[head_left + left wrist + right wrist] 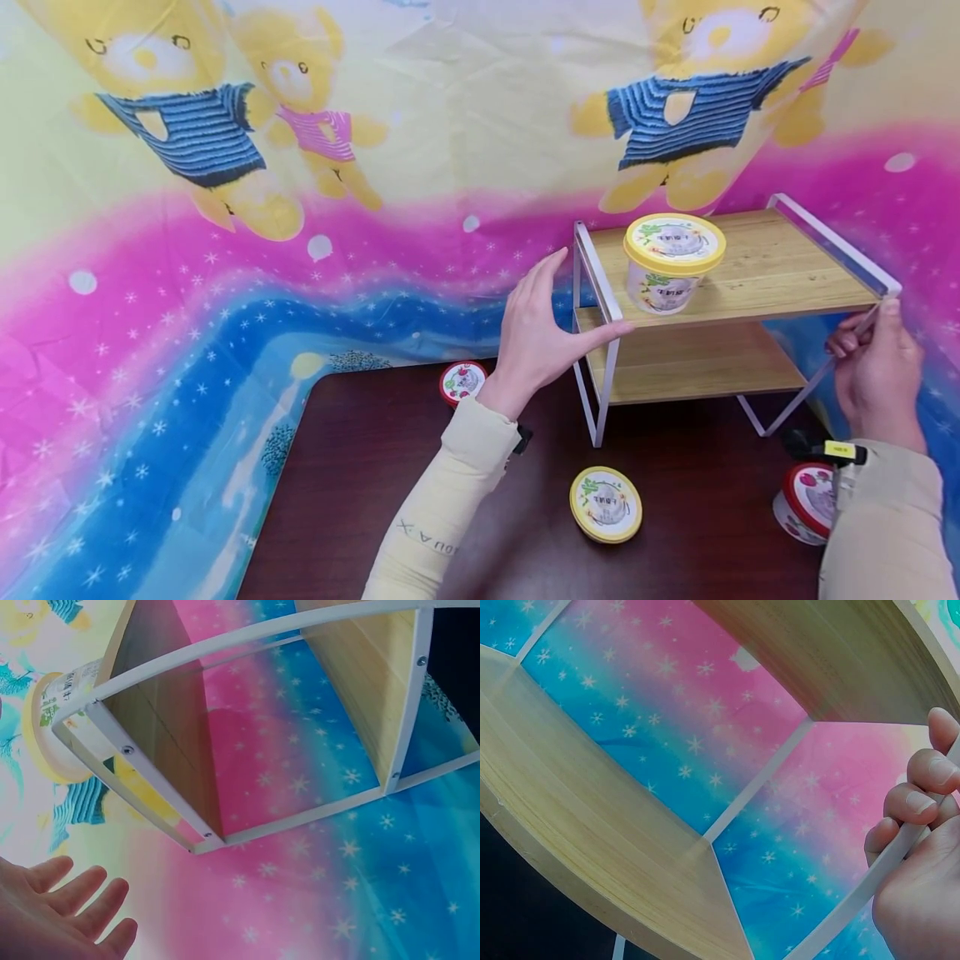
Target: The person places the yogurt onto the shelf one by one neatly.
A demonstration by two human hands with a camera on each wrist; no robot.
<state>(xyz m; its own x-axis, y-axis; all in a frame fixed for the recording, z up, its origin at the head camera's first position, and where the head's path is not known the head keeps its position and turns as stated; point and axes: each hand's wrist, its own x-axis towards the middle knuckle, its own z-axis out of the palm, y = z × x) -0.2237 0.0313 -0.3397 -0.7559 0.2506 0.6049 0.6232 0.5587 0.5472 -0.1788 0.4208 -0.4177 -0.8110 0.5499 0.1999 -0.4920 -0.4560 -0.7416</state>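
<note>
Fingers (931,769) of the right hand (885,375) clamped round the white front leg (857,900) of a two-tier wooden shelf (787,258), just under the upper corner; thumb upward, forearm coming in from lower right. Left hand (525,329) unclasped: thumb well apart from the other fingers, which point up beside the shelf's left side frame (596,275). Thumb tip overlaps that frame in the head view; contact I cannot tell. Left forearm slants up from bottom centre.

Shelf at right of the head view, above the dark surface (360,467), long side across, back toward the printed cloth (420,275). Whether all its feet bear on the surface, cannot tell.

Upper board carries a yellow-lidded tub (671,262), upright, near the left end and front edge; wood shows from tub to right frame. Gap between upper board and lower board (697,362), cloth visible through it in both wrist views.

Farther out: second yellow-lidded tub (606,504) on the surface, in front of the left foot, some room between. One red-lidded tub (462,382) just beyond the left wrist, near the surface's back edge; another red-lidded tub (806,504) partly behind the right sleeve (888,525). Surface's left edge runs diagonally along the cloth, with room between it and the left forearm.
</note>
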